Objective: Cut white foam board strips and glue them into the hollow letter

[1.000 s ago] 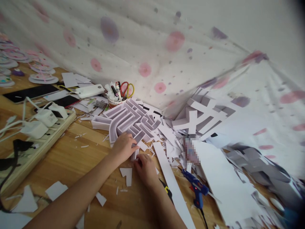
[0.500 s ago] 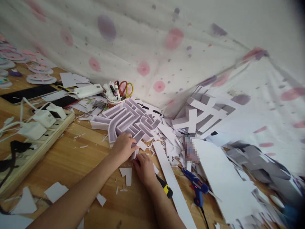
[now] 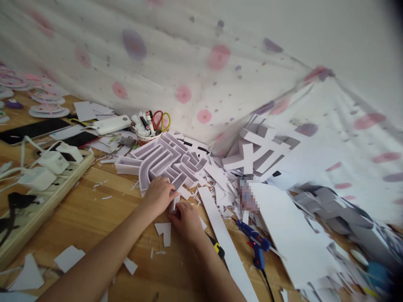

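Observation:
A white structure of thin upright strips (image 3: 154,157) lies on the wooden table. At its near edge, my left hand (image 3: 160,193) has its fingers curled on a small white piece (image 3: 174,203). Just to the right, my right hand (image 3: 186,218) pinches the lower end of that piece. The fingertips partly hide the piece. Under my right forearm a black and yellow cutter (image 3: 217,246) shows in part. A long white strip (image 3: 226,243) runs beside it, and a blue glue gun (image 3: 255,243) lies farther right.
At the left are a power strip (image 3: 63,188) with chargers and a dark phone (image 3: 34,129). A cup of pens and scissors (image 3: 146,133) stands behind. White scraps (image 3: 220,180), a white board (image 3: 283,226) and another white strip structure (image 3: 261,147) are on the right.
The camera view has shifted slightly, so the scene sits a little farther left. My right hand's fingers have moved slightly along the small piece; both hands stay close to it.

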`<state>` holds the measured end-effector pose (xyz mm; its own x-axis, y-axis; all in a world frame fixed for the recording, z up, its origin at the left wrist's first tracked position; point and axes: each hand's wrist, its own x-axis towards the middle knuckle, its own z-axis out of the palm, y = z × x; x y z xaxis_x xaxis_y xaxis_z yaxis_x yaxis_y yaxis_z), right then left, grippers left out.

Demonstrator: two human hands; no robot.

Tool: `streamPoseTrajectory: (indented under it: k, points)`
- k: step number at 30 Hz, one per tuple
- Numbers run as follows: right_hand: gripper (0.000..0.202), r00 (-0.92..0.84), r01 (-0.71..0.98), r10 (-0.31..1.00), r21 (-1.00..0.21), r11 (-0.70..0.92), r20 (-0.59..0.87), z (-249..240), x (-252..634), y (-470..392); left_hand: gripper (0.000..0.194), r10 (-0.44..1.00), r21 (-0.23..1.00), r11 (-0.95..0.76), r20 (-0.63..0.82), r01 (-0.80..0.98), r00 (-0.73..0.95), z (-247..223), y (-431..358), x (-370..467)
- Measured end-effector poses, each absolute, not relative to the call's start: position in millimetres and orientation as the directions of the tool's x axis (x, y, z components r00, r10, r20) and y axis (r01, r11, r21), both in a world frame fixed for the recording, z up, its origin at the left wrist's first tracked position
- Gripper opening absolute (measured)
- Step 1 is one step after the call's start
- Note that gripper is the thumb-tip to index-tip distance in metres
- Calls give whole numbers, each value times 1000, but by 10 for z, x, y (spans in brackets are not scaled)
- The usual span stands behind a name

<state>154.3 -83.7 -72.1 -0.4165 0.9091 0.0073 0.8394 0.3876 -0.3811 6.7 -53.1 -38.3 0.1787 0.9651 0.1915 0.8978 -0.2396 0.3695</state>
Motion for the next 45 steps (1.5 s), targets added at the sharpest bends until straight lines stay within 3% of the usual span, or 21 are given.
streamPoseTrajectory:
  k: [4, 8, 14, 25, 45]
  points:
    - [13, -391, 842, 920, -402, 361, 7, -705, 1528, -834, 39, 966, 309, -231, 188, 922, 179, -323, -501, 34]
    - [24, -363, 838, 931, -424, 345, 40, -705, 1512, -849, 37, 966, 265, -239, 162, 934, 202, -278, -509, 42]
    - [20, -375, 861, 927, -364, 355, 18, -644, 1483, -863, 48, 968, 205, -244, 103, 948, 227, -261, -566, 103]
    - [22, -380, 913, 917, -209, 351, -118, -532, 1420, -846, 38, 977, 184, -212, 16, 960, 212, -257, -514, 156]
    - [23, -411, 901, 901, -215, 377, -138, -539, 1447, -798, 29, 971, 194, -238, 58, 952, 231, -224, -529, 197]
